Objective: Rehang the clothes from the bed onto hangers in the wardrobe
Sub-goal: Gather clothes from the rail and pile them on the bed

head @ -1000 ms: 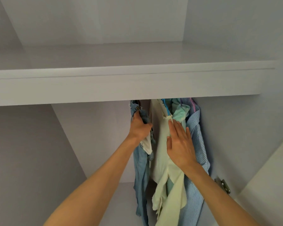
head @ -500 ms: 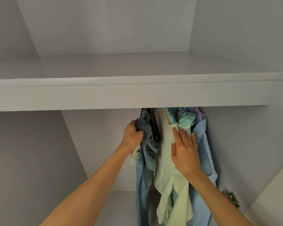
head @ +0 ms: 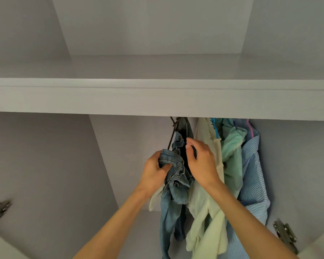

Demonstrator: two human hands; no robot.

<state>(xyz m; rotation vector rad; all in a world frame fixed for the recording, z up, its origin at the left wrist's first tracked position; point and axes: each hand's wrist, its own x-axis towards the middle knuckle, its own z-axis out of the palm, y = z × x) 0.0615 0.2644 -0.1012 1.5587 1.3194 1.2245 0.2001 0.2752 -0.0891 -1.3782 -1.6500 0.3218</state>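
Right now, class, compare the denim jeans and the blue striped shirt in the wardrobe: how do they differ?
The denim jeans are plain, faded blue; the blue striped shirt has fine white stripes. The jeans are bunched and gripped by the left hand, with the right hand at them; no hand touches the shirt. The jeans hang leftmost, the shirt rightmost. Both hang below the shelf.

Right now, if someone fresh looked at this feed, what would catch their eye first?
Two bare arms reach up into the wardrobe's middle, where the left hand grips bunched jeans hanging from a dark hanger, and the right hand curls in beside them. Just right hang a cream top, a mint garment and a blue striped shirt. Above everything runs a broad pale shelf.
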